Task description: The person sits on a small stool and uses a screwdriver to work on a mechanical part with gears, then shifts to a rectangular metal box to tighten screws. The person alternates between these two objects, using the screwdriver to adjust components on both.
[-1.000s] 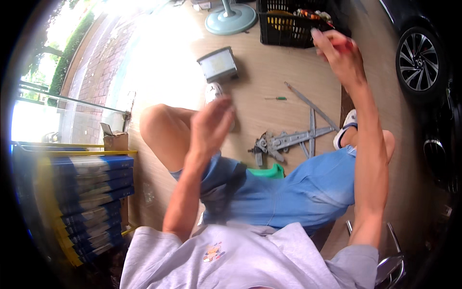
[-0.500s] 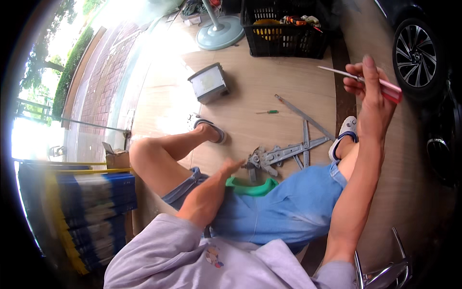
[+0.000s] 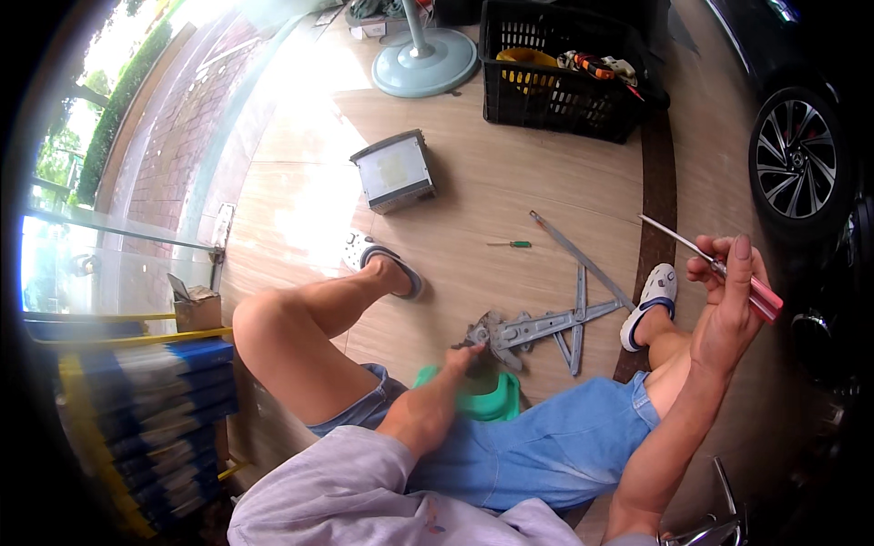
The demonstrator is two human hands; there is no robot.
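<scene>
My right hand [image 3: 730, 305] is raised at the right, closed round a screwdriver with a clear red handle [image 3: 767, 302]. Its long metal shaft points up and to the left, touching nothing. Low in front of me, my left hand [image 3: 461, 358] is closed on the dark end of a grey metal window regulator [image 3: 546, 329]; its fingers are partly hidden and slightly blurred. The regulator's crossed arms lie on the floor between my feet, stretching to the right. A small green-handled screwdriver [image 3: 519, 244] lies just beyond it. A green plastic piece [image 3: 496, 400] shows below my left hand.
A boxy metal unit [image 3: 396, 171] sits on the tiled floor ahead. Behind it stand a round pale-blue base with a pole [image 3: 426, 68] and a black crate [image 3: 555, 105] of tools. A car wheel [image 3: 795, 155] is at right; stacked blue-and-white packs [image 3: 168, 391] are at left.
My right hand has come lower and nearer with the red-handled screwdriver. My left hand has moved slightly right, onto the regulator's end. The whole view has shifted a little.
</scene>
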